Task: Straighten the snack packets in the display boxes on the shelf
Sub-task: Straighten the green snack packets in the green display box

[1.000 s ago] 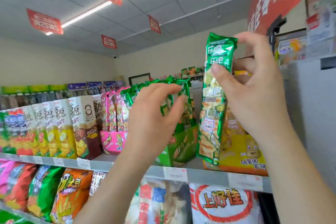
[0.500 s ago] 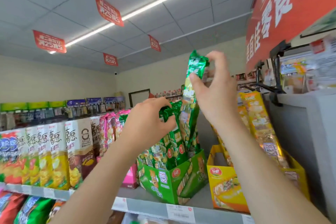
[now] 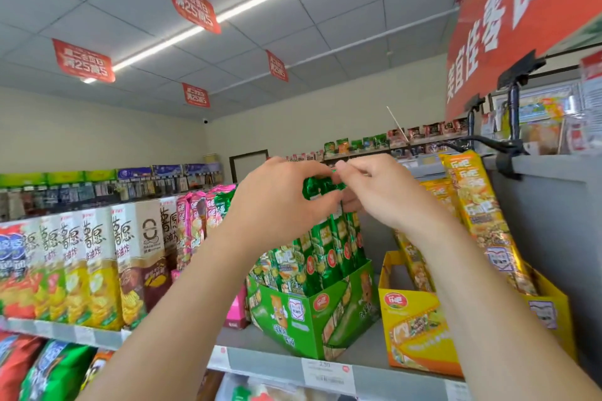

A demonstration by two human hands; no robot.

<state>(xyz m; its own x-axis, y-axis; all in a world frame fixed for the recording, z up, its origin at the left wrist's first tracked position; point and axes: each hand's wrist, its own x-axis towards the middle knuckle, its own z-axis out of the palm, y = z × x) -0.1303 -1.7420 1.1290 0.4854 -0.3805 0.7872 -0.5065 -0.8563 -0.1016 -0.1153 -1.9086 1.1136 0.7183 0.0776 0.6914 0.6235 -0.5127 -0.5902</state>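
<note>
A green display box (image 3: 303, 319) stands on the grey shelf (image 3: 260, 365), filled with several upright green snack packets (image 3: 325, 257). My left hand (image 3: 277, 208) and my right hand (image 3: 381, 195) meet above the box, both pinching the crinkled tops of the green packets. The packets lean slightly to the right. To the right stands a yellow display box (image 3: 413, 335) with tall yellow packets (image 3: 482, 221) leaning left against its back. A pink display box (image 3: 236, 312) with pink packets (image 3: 195, 221) sits behind my left forearm.
Tall cardboard snack cartons (image 3: 97, 270) line the shelf to the left. A grey cabinet side (image 3: 550, 238) with black clips closes off the right. Bagged snacks (image 3: 49, 368) fill the lower shelf. Price tags (image 3: 327, 371) run along the shelf edge.
My right hand has lowered the raised green packet into the green box among the others. Both hands now meet at the packet tops. The camera has tilted upward.
</note>
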